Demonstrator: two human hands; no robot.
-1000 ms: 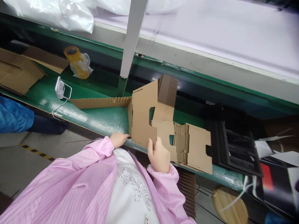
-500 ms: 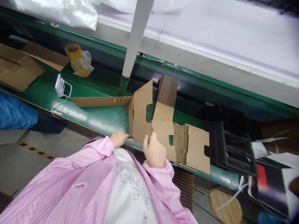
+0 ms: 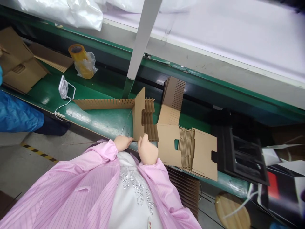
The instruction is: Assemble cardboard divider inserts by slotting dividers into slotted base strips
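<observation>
A cardboard divider (image 3: 138,114) stands upright on the green bench in front of me, its slotted strips spread into a grid of cells on the right side. My left hand (image 3: 123,143) pinches its near lower left corner. At the near edge, a little to the right, my right hand (image 3: 147,150) is closed on the same divider; my fingers partly hide that edge. Just right of it lies a flat stack of folded cardboard dividers (image 3: 204,152). Behind that stack, slotted cardboard strips (image 3: 173,101) lean together. One long slotted strip (image 3: 105,104) extends leftward from behind the held divider.
A small white fan (image 3: 64,88) and a roll of yellow tape (image 3: 82,62) stand to the left. Cardboard pieces (image 3: 28,71) lie near a person's blue sleeve (image 3: 20,111). A grey post (image 3: 143,41) rises behind. Black frames (image 3: 247,156) sit at right.
The held divider has opened from a flat folded state into a grid of cells. My right hand has shifted left with its edge. A hand has raised the cardboard at far left.
</observation>
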